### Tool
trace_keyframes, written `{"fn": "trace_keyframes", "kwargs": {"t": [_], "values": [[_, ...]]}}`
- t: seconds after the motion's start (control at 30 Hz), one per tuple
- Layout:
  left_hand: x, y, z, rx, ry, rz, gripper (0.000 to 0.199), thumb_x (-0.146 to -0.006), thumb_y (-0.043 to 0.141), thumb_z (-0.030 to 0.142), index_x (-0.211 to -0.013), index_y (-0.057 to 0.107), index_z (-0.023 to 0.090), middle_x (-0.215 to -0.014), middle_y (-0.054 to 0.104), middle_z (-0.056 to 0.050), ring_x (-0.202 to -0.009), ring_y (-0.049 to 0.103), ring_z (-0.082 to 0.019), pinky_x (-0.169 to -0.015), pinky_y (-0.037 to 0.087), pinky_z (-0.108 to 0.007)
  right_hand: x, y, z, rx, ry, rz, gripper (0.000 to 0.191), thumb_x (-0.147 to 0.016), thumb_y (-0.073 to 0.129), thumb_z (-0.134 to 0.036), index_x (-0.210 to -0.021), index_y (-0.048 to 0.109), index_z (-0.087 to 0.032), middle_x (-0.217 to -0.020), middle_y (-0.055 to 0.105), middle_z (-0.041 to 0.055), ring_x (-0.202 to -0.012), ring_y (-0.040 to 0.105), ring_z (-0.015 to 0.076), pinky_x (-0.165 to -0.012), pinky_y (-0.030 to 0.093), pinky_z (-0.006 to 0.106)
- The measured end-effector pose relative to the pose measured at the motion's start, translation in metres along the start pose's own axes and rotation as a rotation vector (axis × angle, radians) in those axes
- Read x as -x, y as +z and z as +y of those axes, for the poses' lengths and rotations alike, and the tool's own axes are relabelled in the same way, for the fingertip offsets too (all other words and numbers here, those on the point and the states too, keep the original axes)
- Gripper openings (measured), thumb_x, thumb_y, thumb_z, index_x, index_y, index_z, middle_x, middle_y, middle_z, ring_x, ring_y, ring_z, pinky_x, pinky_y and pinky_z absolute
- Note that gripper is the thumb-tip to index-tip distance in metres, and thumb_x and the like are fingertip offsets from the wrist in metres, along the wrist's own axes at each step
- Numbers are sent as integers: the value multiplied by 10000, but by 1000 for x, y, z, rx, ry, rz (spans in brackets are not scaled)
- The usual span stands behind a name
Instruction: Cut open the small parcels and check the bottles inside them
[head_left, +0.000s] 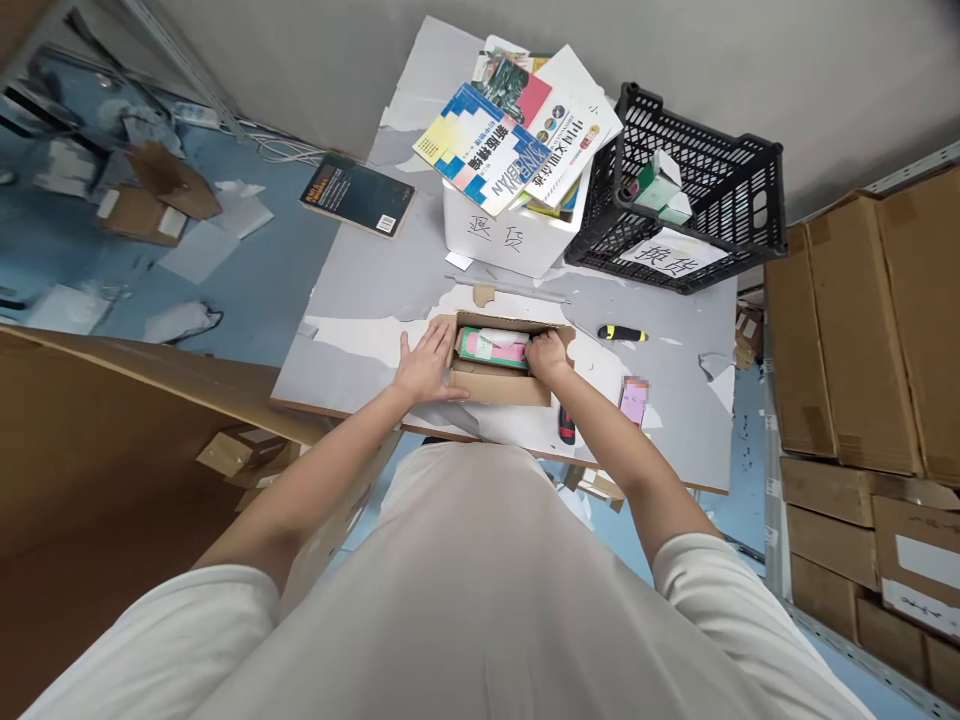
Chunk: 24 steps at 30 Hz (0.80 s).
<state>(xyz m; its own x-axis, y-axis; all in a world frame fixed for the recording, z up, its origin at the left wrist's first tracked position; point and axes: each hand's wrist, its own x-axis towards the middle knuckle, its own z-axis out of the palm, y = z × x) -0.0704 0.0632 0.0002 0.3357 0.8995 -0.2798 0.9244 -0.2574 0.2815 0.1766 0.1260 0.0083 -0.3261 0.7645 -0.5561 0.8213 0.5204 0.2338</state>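
Cardboard box (pixel 504 389) lies open, left hand (pixel 427 370) spread on its end, right hand (pixel 547 355) curled inside, its grip's hold unclear.

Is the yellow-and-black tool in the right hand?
No, the yellow-and-black tool lies on the table, while the right hand is at the open carton.

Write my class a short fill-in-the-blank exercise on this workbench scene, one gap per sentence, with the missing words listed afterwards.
1. The left hand touches an open brown cardboard box holding a green-and-____ package, at whose end the right hand reaches in.
2. From the wearer's viewpoint, the black plastic mesh crate stands to the ____ of the white box piled with books.
3. The small tool nearer the crate is black and ____.

Missing words: pink; right; yellow.
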Motion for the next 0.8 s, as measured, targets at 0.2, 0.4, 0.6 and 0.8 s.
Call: {"fn": "trace_keyframes", "kwargs": {"t": [0.2,0.4,0.6,0.8], "values": [[1,0,0,16,-8,2,1251,-624,608,757,-1526,24,117,-1581,105,-191,-1457,21,-400,-1118,-16,-638,-20,18,1,74,-25,-25,444,-724,667,-206,-1139,646,-51,-1153,655,244,-1103,572,342,-1032,254,472],[-3,-4,-1,38,-7,-1,1257,-617,630,740,-1525,30,113,-1579,110,-194,-1454,48,-401,-1117,-41,-638,-24,23,4,60,-98,18,408,-719,631,-134,-1121,635,-64,-1105,668,218,-1068,596,297,-975,334,409],[-2,-6,0,28,-22,-20,1245,-625,621,742,-1525,37,111,-1578,125,-191,-1455,30,-404,-1117,-23,-640,-16,15,12,1,-127,70,454,-712,656,-238,-1137,583,-93,-1130,621,209,-1013,600,300,-904,398,383],[-1,-3,0,18,-11,-11,1232,-641,609,730,-1524,21,104,-1581,102,-185,-1458,57,-383,-1121,-46,-631,17,11,34,-360,-184,337,505,-642,650,-297,-1089,474,-143,-1086,564,156,-948,556,292,-841,433,381]]}}
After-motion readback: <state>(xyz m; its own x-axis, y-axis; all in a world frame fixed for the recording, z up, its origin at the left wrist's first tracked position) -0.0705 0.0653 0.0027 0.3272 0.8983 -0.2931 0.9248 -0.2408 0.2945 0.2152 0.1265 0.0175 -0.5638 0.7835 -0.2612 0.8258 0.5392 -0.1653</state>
